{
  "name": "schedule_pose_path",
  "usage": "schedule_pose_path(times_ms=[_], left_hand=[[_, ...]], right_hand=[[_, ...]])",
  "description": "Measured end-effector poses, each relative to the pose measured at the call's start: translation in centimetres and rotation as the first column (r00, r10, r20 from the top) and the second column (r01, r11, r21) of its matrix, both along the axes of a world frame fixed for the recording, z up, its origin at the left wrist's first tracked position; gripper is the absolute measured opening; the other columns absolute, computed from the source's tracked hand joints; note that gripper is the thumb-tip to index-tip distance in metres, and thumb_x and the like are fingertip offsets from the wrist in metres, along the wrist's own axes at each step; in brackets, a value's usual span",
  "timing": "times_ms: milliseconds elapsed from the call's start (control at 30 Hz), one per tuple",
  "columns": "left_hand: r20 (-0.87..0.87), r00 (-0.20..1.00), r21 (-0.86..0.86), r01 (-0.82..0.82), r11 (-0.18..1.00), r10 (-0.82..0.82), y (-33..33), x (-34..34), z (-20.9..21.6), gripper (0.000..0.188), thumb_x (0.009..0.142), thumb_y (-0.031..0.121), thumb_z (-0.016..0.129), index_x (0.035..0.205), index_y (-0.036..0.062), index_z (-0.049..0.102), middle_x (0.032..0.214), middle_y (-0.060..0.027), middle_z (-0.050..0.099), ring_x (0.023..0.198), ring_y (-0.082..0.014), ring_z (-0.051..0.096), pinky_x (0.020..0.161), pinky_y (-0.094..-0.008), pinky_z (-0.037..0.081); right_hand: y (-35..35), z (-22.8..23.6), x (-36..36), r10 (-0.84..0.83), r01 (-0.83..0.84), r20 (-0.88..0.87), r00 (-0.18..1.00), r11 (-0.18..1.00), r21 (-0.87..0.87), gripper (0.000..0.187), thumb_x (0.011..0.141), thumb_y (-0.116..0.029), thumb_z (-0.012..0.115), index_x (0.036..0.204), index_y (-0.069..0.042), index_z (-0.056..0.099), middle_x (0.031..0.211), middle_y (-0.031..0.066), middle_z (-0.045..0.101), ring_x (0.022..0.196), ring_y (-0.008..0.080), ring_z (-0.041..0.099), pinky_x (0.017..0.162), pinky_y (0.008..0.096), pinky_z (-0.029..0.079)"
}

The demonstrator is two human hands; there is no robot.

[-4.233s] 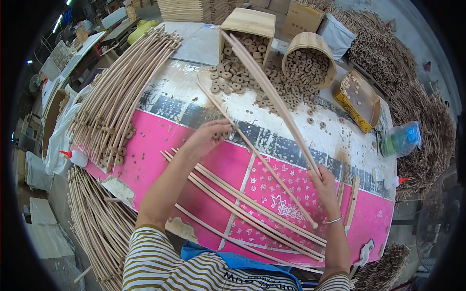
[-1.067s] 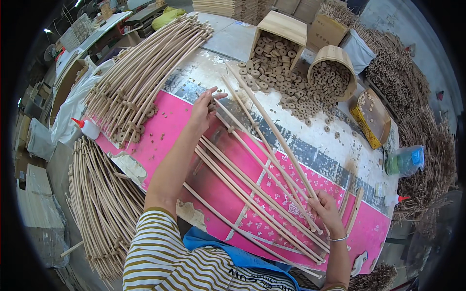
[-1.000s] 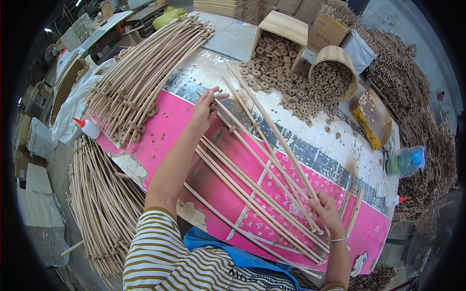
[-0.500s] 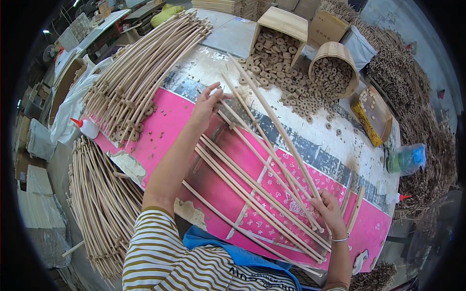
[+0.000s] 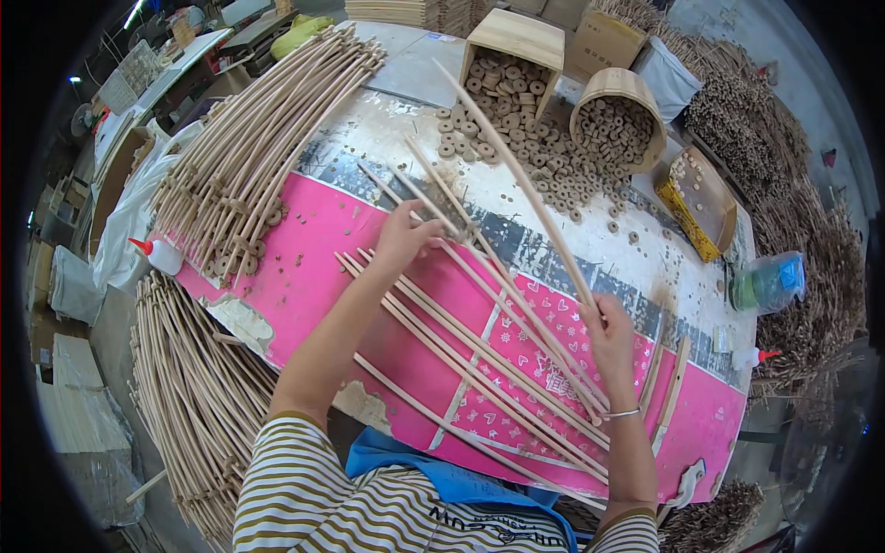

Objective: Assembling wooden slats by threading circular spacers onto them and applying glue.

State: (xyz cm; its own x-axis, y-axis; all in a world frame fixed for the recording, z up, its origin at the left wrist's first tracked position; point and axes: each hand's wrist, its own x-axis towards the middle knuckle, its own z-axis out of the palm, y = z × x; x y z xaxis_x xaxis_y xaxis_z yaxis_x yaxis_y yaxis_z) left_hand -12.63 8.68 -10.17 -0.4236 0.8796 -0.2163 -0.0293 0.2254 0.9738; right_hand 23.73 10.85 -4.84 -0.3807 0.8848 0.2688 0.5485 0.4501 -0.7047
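We're mid-sort on the rods: our left hand (image 5: 403, 241) rests on the far ends of the loose rods (image 5: 479, 359) fanned across the pink tabletop (image 5: 304, 249), fingers curled down and pinching one or two rod tips; exactly how many, we cannot tell. Our right hand (image 5: 610, 327) is closed around a single long rod (image 5: 516, 175), gripping near its lower end so the rest slants up and away from the grip, over the scattered wooden rings (image 5: 544, 166).

The fanned rods run from the left grip back toward the right grip, several passing just under the right palm. Beyond the left grip, outward, lies a big bundle of curved rods (image 5: 267, 147). Past the raised rod's tip sit a wooden box (image 5: 516, 41) and a round wooden bucket (image 5: 619, 92), both tipped toward us and spilling rings.

Step, as we judge it: picking one rod out of the fan while the left hand pins the others. The next move calls for a steady left hold so the fan doesn't scatter, and clearance for the long rod's tip above the rings.
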Motion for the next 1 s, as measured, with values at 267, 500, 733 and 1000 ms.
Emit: schedule_pose_path(times_ms=[267,500,733,1000], left_hand=[[0.721,0.691,0.227,-0.311,0.923,0.055,2.2,-6.0,0.0,0.037,0.095,0.0,0.066,0.131,-0.007,0.057,0.118,-0.018,0.067,0.106,-0.0225,0.069,0.095,-0.0267,0.059],[0.834,0.55,0.321,-0.412,0.853,-0.049,2.0,-8.2,-0.3,0.046,0.096,-0.008,0.054,0.14,-0.0148,0.041,0.134,-0.0284,0.054,0.129,-0.0403,0.056,0.113,-0.04,0.051],[0.781,0.624,0.324,-0.385,0.864,-0.015,2.2,-8.9,-0.8,0.043,0.102,0.003,0.054,0.142,-0.0102,0.042,0.136,-0.0266,0.055,0.126,-0.0411,0.059,0.108,-0.0425,0.055],[0.653,0.753,0.415,-0.27,0.869,-0.079,1.9,-8.1,0.5,0.05,0.101,0.003,0.056,0.147,-0.005,0.038,0.138,-0.0237,0.056,0.125,-0.0354,0.061,0.105,-0.0393,0.057]], right_hand=[[-1.7,1.9,2.3,0.001,-0.101,-0.226,0.974,0.897,-0.43,0.022,0.103,-0.017,0.061,0.116,-0.001,0.069,0.075,-0.0054,0.057,0.061,0.0013,0.047,0.054,0.0184,0.037],[-4.5,2.8,6.4,0.028,-0.129,-0.165,0.986,0.755,-0.642,0.023,0.103,-0.018,0.06,0.12,-0.003,0.064,0.072,-0.0056,0.058,0.06,-0.0002,0.046,0.053,0.0175,0.033],[-5.9,0.9,7.6,0.041,-0.192,-0.228,0.973,0.693,-0.695,0.017,0.103,-0.016,0.061,0.114,-0.004,0.064,0.07,-0.0034,0.06,0.052,-0.0001,0.047,0.045,0.0172,0.032],[-5.8,0.9,7.4,0.012,-0.15,-0.19,0.982,0.667,-0.73,0.018,0.103,-0.016,0.061,0.115,-0.003,0.064,0.07,-0.0033,0.059,0.053,0.0006,0.047,0.047,0.0174,0.032]])
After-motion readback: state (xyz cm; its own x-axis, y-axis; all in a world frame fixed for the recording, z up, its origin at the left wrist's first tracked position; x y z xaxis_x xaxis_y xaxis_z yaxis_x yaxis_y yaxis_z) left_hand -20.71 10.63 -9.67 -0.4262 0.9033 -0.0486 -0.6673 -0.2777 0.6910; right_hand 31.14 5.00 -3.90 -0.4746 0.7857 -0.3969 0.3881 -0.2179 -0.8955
